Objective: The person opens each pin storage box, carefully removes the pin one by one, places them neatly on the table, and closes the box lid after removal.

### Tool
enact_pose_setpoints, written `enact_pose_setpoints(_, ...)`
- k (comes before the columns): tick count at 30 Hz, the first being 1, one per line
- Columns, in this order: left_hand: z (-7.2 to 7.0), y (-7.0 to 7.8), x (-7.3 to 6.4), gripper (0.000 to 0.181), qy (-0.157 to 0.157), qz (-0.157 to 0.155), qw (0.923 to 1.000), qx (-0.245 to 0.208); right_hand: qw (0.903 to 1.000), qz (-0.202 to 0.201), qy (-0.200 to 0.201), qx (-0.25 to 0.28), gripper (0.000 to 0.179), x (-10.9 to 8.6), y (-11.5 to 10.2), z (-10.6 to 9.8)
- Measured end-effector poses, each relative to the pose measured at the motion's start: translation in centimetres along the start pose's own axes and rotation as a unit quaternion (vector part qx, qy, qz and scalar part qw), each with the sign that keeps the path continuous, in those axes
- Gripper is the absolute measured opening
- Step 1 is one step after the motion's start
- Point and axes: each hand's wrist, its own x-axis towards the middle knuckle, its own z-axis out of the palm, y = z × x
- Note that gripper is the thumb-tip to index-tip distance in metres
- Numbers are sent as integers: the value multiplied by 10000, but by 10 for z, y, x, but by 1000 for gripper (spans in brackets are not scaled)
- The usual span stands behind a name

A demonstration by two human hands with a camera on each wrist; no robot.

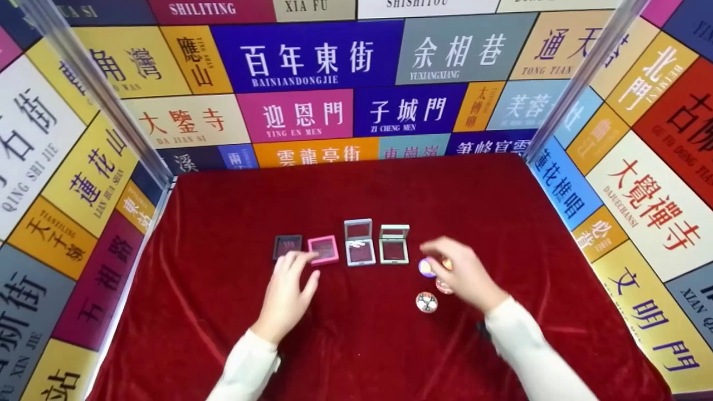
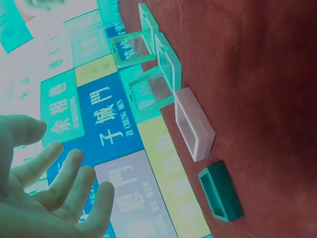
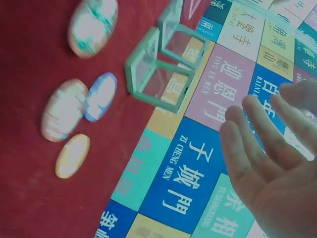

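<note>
In the head view, my left hand (image 1: pixel 289 287) is nearest a black square case (image 1: pixel 287 247) and a pink square case (image 1: pixel 323 249), both closed. Its fingers are relaxed and hold nothing in the left wrist view. To their right stand a grey-blue case (image 1: pixel 360 252) and a pale green case (image 1: pixel 394 252), lids raised. My right hand (image 1: pixel 462 273), slightly blurred, hovers over several round discs and partly hides them; the right wrist view shows its fingers loose and nothing held. These are a purple-rimmed disc (image 1: pixel 426 267), a yellow disc (image 3: pixel 73 155) and a larger pale disc (image 3: pixel 64 109). A patterned disc (image 1: pixel 426 302) lies nearer me.
Dark red velvet cloth (image 1: pixel 356 345) covers the table. Panels with Chinese place names (image 1: pixel 309 55) line the back and both sides. Clear corner posts (image 1: pixel 585 72) rise at the back left and back right.
</note>
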Motion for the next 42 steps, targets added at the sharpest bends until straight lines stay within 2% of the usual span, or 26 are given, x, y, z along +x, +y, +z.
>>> enact_pose_setpoints(7,-8,6,-43,36,557,-277,9976,-299,9973,307,-492,-448,17,65,40,21)
enact_pose_setpoints(13,-11,5,-58,36,729,-390,9961,-312,9900,316,-880,-1061,26,98,66,40)
enact_pose_setpoints(18,-15,3,-60,37,791,-402,9954,-357,9852,87,-1084,-1322,22,101,84,52)
enact_pose_setpoints(22,-17,3,-62,38,849,-403,9947,-409,9855,-104,-1029,-1347,14,98,89,58)
enact_pose_setpoints(28,-17,2,-64,39,895,-428,9938,-505,9886,-376,-902,-1148,18,95,85,63)
enact_pose_setpoints(36,-14,4,-65,40,837,-400,9942,-551,9871,-766,-998,-995,20,86,78,61)
enact_pose_setpoints(42,-13,4,-68,41,858,-429,9935,-609,9854,-829,-1234,-827,19,82,70,58)
